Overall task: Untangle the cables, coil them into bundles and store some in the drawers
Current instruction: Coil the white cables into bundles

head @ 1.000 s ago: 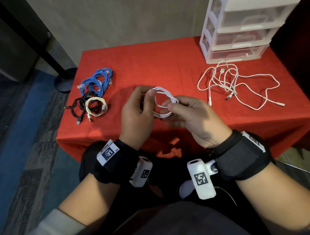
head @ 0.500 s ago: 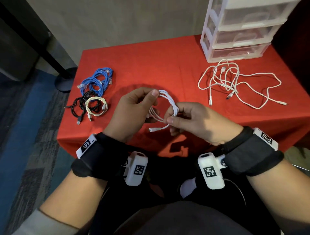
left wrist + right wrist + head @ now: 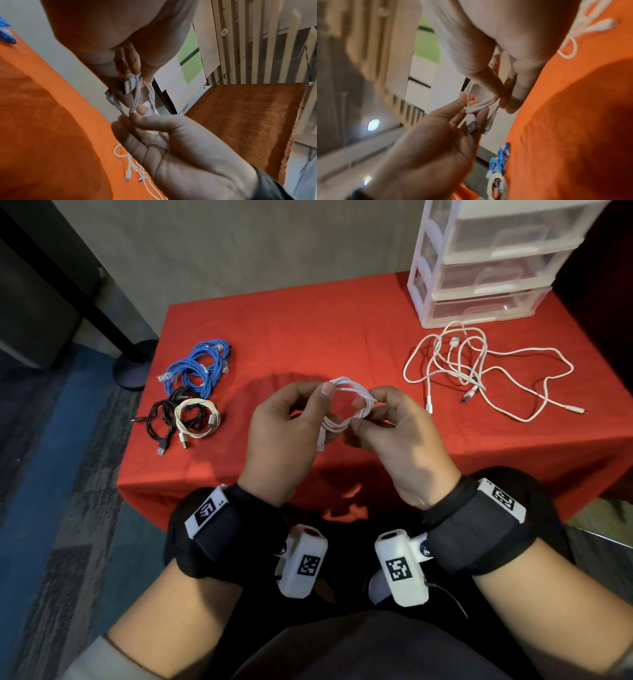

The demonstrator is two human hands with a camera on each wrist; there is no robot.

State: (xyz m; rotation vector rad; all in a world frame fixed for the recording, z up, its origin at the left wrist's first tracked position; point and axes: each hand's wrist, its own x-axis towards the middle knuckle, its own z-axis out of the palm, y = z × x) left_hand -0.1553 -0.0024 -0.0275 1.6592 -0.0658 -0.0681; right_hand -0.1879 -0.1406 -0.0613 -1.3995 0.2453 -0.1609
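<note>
— Grip status? Location of the item?
— Left hand [image 3: 284, 436] and right hand [image 3: 400, 440] both pinch the coiled white cable [image 3: 352, 405], held above the red table [image 3: 308, 337] near its near edge.
— Open room?
— Bare cloth at centre; tangled white cables [image 3: 479, 371] right, drawers [image 3: 479, 268] far right, blue bundle [image 3: 198, 364] left.

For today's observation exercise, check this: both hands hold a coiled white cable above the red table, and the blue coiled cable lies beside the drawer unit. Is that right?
One detail is wrong. The head view shows the blue coiled cable at the table's far left, away from the drawer unit; loose white cables lie beside the unit. Both the left hand and right hand do hold the coiled white cable above the red table.
</note>
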